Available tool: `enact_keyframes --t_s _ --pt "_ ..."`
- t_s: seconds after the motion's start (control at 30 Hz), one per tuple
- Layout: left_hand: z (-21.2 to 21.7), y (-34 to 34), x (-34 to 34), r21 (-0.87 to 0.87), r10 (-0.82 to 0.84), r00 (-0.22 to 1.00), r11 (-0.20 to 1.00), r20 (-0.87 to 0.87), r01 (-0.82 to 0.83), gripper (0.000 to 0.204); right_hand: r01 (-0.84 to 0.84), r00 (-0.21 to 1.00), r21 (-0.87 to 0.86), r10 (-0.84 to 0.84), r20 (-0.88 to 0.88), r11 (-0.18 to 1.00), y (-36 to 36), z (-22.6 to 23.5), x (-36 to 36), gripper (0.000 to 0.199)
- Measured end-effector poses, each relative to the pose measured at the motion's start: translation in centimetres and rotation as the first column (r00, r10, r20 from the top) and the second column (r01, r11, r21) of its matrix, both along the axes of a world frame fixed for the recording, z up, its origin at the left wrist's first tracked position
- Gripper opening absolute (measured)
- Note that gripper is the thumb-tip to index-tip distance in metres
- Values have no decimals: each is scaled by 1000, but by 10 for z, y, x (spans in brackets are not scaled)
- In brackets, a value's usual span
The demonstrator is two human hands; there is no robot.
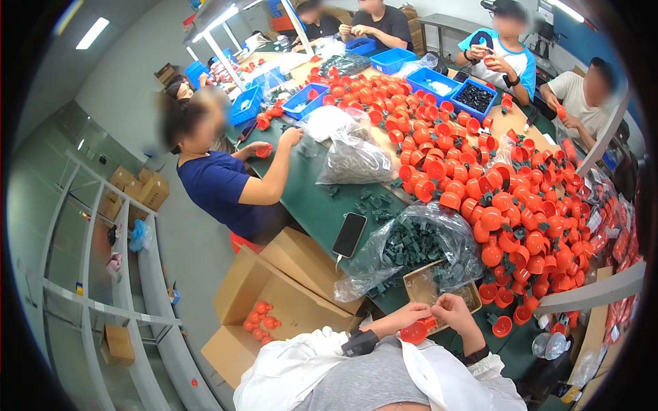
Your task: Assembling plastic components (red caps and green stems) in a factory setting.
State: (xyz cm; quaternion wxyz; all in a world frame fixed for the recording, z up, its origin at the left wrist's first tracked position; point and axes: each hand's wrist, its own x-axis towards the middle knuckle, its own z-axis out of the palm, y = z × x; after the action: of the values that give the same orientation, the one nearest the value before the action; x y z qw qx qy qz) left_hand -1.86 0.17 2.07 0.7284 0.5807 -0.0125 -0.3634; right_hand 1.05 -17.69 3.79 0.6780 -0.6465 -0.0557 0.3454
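Close to my body, my left hand (pixel 403 318) is closed around a red plastic cup-shaped part (pixel 414 333). My right hand (pixel 455 313) meets it from the other side, thumb and fingers pinched together; whatever sits between them is too small to make out. Just beyond both hands stands a shallow cardboard tray (pixel 415 291) of small pieces. An open clear plastic bag (pixel 370 264) full of dark green plastic pieces (pixel 418 241) lies past the tray. To the right, a large heap of red cup-shaped parts (pixel 473 175), some with dark green pieces attached, spreads along the table.
A phone (pixel 349 235) on a cable rests on the green table (pixel 308 198). An open cardboard box (pixel 236 301) at my left contains several red parts. Another clear bag (pixel 353 161) and blue bins (pixel 474 98) stand farther off. A person in blue (pixel 216 185) works at the left; others sit across.
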Motion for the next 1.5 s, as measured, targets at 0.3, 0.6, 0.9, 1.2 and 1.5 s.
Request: enact_keyframes --t_s 0.3,0.6,0.9,1.2,1.5 --pt "-28 -16 2 79 320 770 939 -552 -334 28 486 874 165 -473 -115 858 -6 8 9 7" --pt "-33 22 -7 -96 399 726 839 -561 -536 23 336 936 120 -317 -150 934 16 -1 48 12" --pt "2 67 -34 42 675 654 706 -341 -707 18 419 625 -509 167 762 752 86 -43 78 17" --pt "-12 71 -47 121 737 630 668 -246 -734 14 426 667 -550 161 728 719 87 -64 83 19" --pt "-25 75 -48 194 749 604 658 -272 -728 19 275 861 -427 -23 508 861 56 -61 27 11"
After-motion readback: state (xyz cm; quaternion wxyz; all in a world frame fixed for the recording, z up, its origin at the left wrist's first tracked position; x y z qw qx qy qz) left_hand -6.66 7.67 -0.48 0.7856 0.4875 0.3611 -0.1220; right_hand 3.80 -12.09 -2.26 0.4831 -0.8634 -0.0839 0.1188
